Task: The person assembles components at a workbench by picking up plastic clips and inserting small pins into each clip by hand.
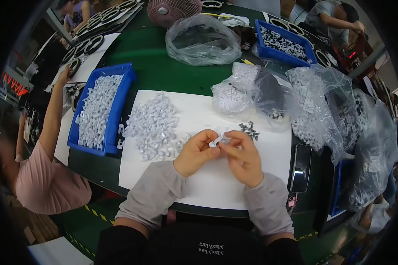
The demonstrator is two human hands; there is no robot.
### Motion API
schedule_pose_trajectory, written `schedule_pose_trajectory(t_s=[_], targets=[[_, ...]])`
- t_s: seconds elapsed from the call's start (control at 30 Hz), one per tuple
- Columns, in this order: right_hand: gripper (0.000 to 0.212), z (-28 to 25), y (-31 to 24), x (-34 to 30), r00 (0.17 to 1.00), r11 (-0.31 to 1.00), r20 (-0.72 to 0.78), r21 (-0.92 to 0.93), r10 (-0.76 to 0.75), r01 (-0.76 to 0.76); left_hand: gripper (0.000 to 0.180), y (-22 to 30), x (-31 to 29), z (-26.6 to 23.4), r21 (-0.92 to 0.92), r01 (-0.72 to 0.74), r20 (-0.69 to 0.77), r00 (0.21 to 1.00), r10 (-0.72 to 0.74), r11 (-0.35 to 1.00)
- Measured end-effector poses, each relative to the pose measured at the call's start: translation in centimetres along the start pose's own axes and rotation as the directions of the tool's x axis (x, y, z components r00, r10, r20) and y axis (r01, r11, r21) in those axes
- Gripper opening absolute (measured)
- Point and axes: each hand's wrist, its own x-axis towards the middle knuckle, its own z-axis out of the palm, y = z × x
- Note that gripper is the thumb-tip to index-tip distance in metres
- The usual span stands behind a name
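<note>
Between the fingertips of both hands is a small white plastic part [216, 141], held over a white sheet [208, 190]. My left hand [195, 152] pinches it from the left. Closed on its right side is my right hand [244, 158], thumb and forefinger against the part; whether they also hold a smaller piece is hidden. A heap of similar white plastic parts [152, 126] lies to the left on the sheet. Just beyond my right hand sits a little pile of small dark pieces [250, 130].
Left of the sheet stands a blue bin [129, 84] full of white parts; another blue bin [311, 57] is at the far right. Filled plastic bags [307, 110] crowd the right side. A phone [301, 168] lies beside the sheet. A fan [172, 11] stands far off. A co-worker [44, 176] sits at left.
</note>
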Motion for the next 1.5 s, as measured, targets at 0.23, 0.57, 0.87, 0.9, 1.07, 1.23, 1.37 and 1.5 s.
schedule_pose_trajectory(t_s=[0.23,0.57,0.87,0.9,1.07,1.23,1.37,1.5], targets=[[0.014,-0.9,2.1,0.6,0.975,0.869,-0.137,-0.442,0.177,-0.22,0.016,0.5,0.9,-0.5,-0.098,-0.164,0.019,0.986,0.167,0.981],[0.014,0.5,1.4,0.4,0.984,0.804,-0.014,-0.574,0.179,-0.155,0.016,0.5,0.8,-0.4,-0.099,-0.143,0.002,0.99,0.144,0.985],[0.014,0.0,0.1,0.6,0.956,0.875,0.04,-0.416,0.291,-0.249,0.025,0.4,0.6,-0.6,0.036,-0.07,0.04,0.997,0.068,0.997],[0.014,-0.1,-0.6,0.8,0.941,0.935,-0.042,-0.112,0.335,-0.337,0.027,0.5,0.5,-0.4,0.046,-0.074,0.059,0.996,0.072,0.996],[0.013,0.6,-1.4,0.7,0.932,0.926,-0.181,0.276,0.315,-0.26,0.029,0.0,0.6,0.1,0.067,-0.057,0.098,0.994,0.05,0.996],[0.013,1.1,-1.4,0.5,0.949,0.943,-0.171,0.25,0.265,-0.218,0.03,-0.6,0.6,-0.1,0.086,-0.057,0.099,0.994,0.048,0.995],[0.014,1.4,-1.4,0.2,0.94,0.949,-0.205,0.215,0.273,-0.229,0.029,-0.8,0.7,-0.1,0.055,-0.073,0.11,0.992,0.066,0.996],[0.021,1.1,-1.5,0.3,0.964,0.985,-0.212,0.092,0.162,-0.145,0.03,-1.1,0.9,-0.3,-0.017,-0.166,0.131,0.977,0.167,0.986]])
